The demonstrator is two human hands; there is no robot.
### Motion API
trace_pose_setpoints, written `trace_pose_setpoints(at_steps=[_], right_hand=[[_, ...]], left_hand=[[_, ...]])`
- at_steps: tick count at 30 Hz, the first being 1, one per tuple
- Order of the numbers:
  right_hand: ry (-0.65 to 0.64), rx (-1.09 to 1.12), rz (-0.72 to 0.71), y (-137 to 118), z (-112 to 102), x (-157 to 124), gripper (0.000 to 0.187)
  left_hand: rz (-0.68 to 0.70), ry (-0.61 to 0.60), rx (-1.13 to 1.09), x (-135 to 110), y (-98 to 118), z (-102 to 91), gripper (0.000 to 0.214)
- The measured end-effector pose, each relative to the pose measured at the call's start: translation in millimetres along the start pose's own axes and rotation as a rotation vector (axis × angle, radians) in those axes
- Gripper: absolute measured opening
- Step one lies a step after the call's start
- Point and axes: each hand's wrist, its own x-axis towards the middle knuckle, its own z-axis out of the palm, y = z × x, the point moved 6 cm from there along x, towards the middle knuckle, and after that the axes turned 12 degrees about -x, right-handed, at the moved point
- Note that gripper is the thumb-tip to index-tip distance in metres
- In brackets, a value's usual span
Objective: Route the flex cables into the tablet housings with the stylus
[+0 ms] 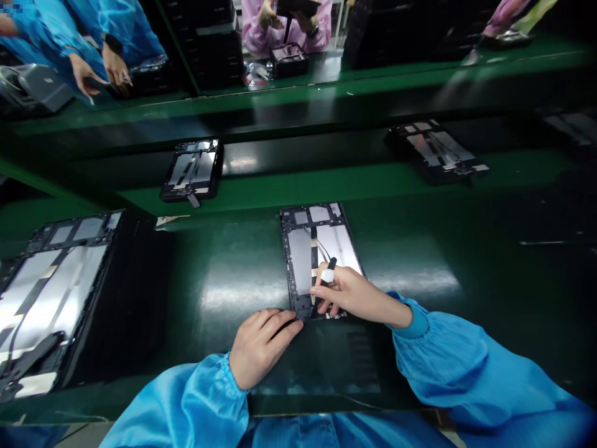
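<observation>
Right hand (354,294) and left hand (263,347) at work on an open tablet chassis (321,214), which lies near the middle of the green surface (466,211), toward its edge nearest the person. The right fingers (338,287) curl closed around a black pen-shaped tool (330,262) with a white band, its tip low over the lower part of the chassis; the exact point of contact is hidden by the hand. The left fingers (284,320) lie extended and nearly flat along the chassis's lower edge, steadying it without gripping. Stage shown: silver panels (299,267) and amber tape strips (313,274) are already in place, with a thin cable (317,242) running across the interior. No cover lies over the interior, which is exposed. Other open chassis (192,169) stand on the raised green shelf (326,183) beyond, and a larger one (51,298) lies on a black mat (130,298) at the surface's left edge. A co-worker's pink sleeve (254,31) and hands holding a dark object (291,12) show at the far top edge
</observation>
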Motion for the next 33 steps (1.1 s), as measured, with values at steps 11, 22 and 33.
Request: trace_pose_setpoints(at_steps=[11,22,33], right_hand=[[0.000,-0.044,0.025,-2.2,-0.2,0.2,0.018],[0.255,-0.200,-0.096,3.2,-26.7,-35.9,0.019],[0.285,-0.226,-0.125,12.6,-19.7,-37.3,0.019]], left_hand=[[0.046,-0.064,0.146,3.0,8.0,-0.1,0.034],[0.028,-0.119,0.114,11.6,4.6,-0.2,0.034],[0.010,-0.075,0.068,7.3,1.6,1.4,0.032]])
